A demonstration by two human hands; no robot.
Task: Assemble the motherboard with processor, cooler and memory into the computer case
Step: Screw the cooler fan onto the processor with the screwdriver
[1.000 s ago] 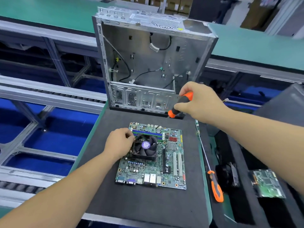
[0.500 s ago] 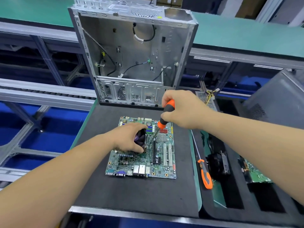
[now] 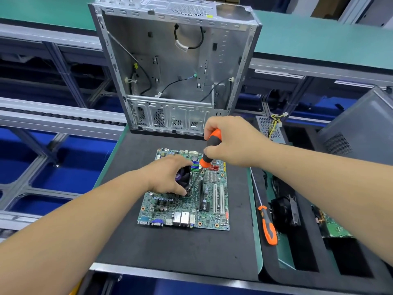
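Gripping a screwdriver, the right hand works beside the left hand clutching the cooler.

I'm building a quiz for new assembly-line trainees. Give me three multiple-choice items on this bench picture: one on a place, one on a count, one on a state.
1. Where does the motherboard lie?
A. inside the case
B. on the dark mat before the case
C. in the right-hand tray

2. How many orange-handled screwdrivers show?
A. one
B. two
C. three

3. What is the right hand doing?
A. resting open on the mat
B. gripping a screwdriver
C. holding a cable

Answers:
1 B: the board sits flat on the mat, in front of the computer case, which holds only cables.
2 B: one held screwdriver, and one spare screwdriver lying at the right.
3 B: its fingers wrap the handle, the shaft pointing down beside the cooler under the left hand.
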